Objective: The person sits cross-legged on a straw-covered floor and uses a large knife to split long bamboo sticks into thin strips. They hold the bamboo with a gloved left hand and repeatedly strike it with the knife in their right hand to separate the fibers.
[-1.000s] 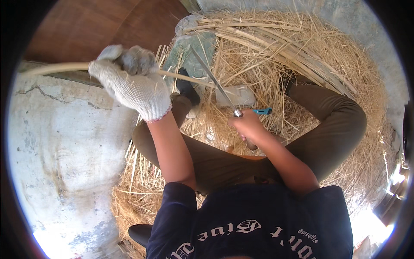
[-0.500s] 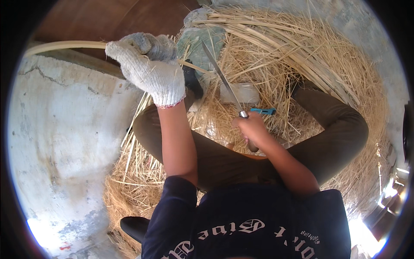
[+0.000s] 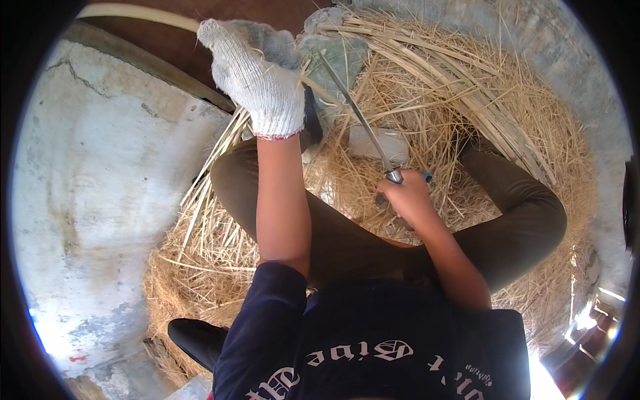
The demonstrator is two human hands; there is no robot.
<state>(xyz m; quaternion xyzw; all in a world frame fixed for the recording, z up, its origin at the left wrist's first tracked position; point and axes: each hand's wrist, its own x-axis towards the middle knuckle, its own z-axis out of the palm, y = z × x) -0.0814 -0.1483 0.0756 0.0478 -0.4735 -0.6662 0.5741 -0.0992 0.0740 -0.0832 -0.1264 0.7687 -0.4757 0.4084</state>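
My left hand [image 3: 260, 77], in a white knitted glove, is closed around a long pale bamboo strip [image 3: 143, 13]. One end arcs out beyond the far left edge of view, and a short length shows on the other side of the glove, slanting toward the blade. My bare right hand [image 3: 410, 195] grips the handle of a long, narrow-bladed knife [image 3: 357, 110]. Its blade points forward and left, its tip a little right of the glove. Whether blade and strip touch, I cannot tell.
Thin shavings [image 3: 207, 267] cover the floor around my bent legs. A bundle of long strips [image 3: 460, 83] lies far right. A grey block [image 3: 379, 144] sits beyond the knife handle, and a greenish slab [image 3: 340, 60] stands farther back. A cracked wall [image 3: 120, 187] rises at left.
My left hand has moved forward and slightly right with the bamboo strip. The right hand and knife have shifted slightly right, now mostly covering a blue object. The view has shifted a little too.
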